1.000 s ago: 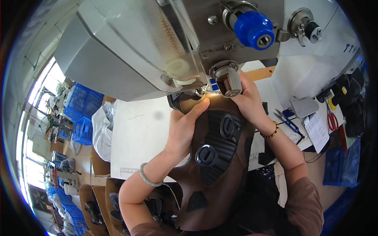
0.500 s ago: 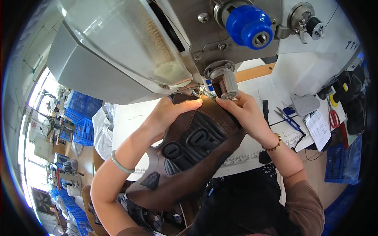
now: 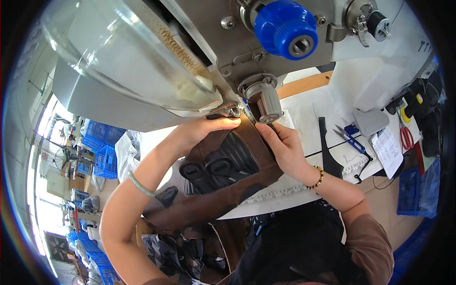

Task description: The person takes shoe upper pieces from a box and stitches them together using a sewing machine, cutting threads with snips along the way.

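Observation:
A brown leather shoe upper (image 3: 199,213) with black padded panels and two raised oval pieces lies across the sewing machine's bed, its lower part hanging over the front edge. Its far end is under the machine head (image 3: 285,42), close to the needle area, where a light shines on the leather. My left hand (image 3: 209,130) is closed on the upper's left far side, thumb pressed on top and fingers mostly hidden. On the right edge my right hand (image 3: 285,147) grips the same upper, thumb on top, fingers curled at the side.
Right of my hands lie a black cut piece (image 3: 327,154), blue-handled thread snips (image 3: 354,145), a written sheet (image 3: 387,147) and red-handled scissors (image 3: 406,137). A ruler strip (image 3: 270,194) follows the table's front edge. Blue crates (image 3: 105,161) stand at left; dark pieces (image 3: 180,254) lie below.
The shoe upper has shifted left and turned slightly, its lower part folding more over the edge. Both hands moved with it, and more of the black cut piece shows at right.

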A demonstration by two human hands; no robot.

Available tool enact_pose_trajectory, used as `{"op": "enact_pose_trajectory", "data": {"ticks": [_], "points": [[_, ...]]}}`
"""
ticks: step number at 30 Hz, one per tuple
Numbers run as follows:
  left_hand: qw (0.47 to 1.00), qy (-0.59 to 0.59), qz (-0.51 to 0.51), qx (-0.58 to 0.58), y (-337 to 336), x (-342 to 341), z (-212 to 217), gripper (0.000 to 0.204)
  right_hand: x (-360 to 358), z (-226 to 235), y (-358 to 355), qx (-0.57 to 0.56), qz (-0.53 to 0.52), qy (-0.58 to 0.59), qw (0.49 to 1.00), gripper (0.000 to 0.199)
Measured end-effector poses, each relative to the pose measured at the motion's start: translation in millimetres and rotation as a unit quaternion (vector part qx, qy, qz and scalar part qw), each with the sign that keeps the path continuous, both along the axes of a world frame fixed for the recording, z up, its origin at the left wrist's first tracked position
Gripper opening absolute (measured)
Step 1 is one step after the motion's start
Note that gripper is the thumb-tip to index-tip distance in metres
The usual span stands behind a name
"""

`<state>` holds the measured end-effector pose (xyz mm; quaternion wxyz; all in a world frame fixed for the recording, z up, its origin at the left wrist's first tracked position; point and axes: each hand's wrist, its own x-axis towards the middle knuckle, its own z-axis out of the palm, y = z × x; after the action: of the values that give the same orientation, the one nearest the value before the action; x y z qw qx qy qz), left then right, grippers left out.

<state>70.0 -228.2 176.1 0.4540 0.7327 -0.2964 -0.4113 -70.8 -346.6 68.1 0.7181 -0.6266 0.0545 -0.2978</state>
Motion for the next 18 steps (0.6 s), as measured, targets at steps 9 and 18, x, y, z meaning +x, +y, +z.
{"op": "enact_pose_trajectory", "data": {"ticks": [9, 18], "points": [[0.992, -0.007, -0.032, 0.121, -2.9, 12.2, 9.3, 0.045, -5.8, 0.8, 2.3, 0.014, 0.037, 0.007, 0.999, 0.034], [0.598, -0.591, 0.420, -0.342, 60.8, -53.1, -4.7, 0.006, -4.0, -1.8, -9.9, -0.026, 0.051, 0.033, 0.998, 0.021]]}}
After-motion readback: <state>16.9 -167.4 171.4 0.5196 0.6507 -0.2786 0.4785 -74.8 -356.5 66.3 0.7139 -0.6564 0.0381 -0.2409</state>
